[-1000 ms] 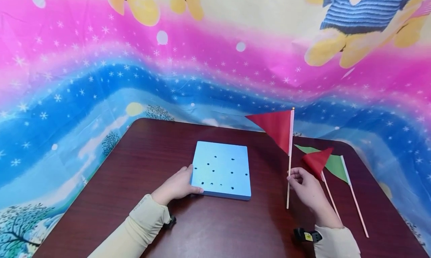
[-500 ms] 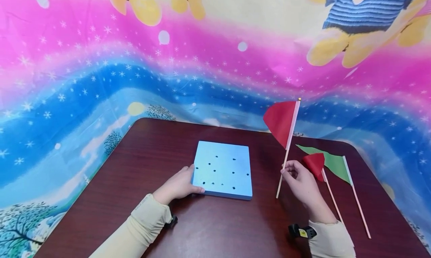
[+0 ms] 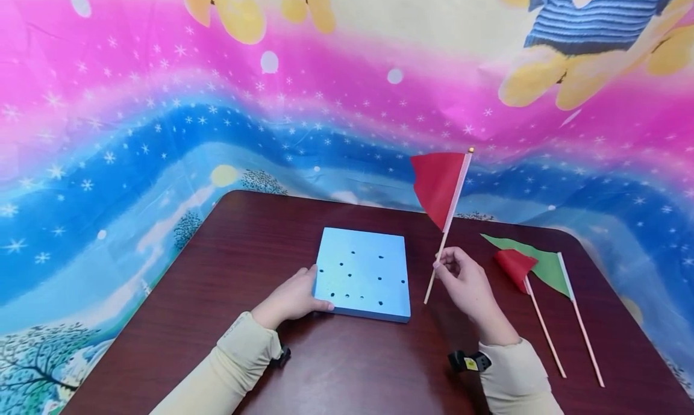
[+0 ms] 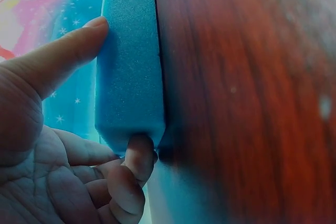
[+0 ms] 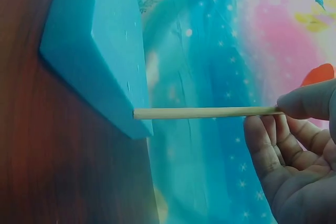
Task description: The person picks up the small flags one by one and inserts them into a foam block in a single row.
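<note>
A blue foam block (image 3: 363, 285) with several small holes in its top lies flat on the table. My left hand (image 3: 287, 297) holds its near left corner, the thumb over the front top edge and the fingers against the left side, as the left wrist view shows (image 4: 131, 66). Between thumb and fingertips my right hand (image 3: 468, 285) pinches the thin wooden stick of a red flag (image 3: 440, 186). That flag is raised and leans, its top to the right. In the right wrist view the stick's bare lower end (image 5: 157, 113) appears in front of the block, in none of its holes.
On the right of the dark wooden table (image 3: 347, 373) lie a second red flag (image 3: 512, 264) and a green flag (image 3: 550, 273), their sticks pointing toward me. A printed cloth backdrop (image 3: 325, 114) hangs behind the table.
My right hand has carried the red flag leftward toward the block and slightly up, and its stick has tilted from upright. The left hand stays on the block.
</note>
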`<state>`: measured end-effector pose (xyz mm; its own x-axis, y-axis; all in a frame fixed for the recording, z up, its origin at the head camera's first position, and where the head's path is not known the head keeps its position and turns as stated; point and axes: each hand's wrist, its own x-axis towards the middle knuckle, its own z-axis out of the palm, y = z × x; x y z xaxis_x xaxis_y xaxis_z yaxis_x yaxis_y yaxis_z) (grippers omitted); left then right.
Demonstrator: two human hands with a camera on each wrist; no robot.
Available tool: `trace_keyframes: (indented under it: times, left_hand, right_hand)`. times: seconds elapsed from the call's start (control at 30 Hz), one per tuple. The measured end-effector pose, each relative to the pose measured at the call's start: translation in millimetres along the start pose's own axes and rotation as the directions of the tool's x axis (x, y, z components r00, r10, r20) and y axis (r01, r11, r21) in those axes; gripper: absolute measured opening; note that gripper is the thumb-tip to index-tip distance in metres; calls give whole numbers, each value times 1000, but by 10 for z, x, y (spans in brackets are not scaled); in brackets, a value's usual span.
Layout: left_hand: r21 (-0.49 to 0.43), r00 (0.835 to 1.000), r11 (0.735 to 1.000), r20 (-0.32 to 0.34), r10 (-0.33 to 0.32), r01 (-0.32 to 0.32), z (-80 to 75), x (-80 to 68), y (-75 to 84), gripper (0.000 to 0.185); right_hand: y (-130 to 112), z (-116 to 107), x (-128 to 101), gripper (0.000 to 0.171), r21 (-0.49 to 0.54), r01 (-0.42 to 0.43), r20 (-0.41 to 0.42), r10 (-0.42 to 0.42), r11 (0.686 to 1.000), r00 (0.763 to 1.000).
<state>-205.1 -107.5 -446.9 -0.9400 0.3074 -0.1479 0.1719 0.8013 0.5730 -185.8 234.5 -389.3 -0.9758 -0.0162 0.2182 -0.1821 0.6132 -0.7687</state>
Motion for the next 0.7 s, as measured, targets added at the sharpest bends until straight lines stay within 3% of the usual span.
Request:
trace_keyframes:
  times: [0.7]
  left_hand:
    - [2,1000,1000,4,7,-7,15,21,-27,107]
  right_hand:
    - [-223,504,209,10,69,132,-10,-132,989,991]
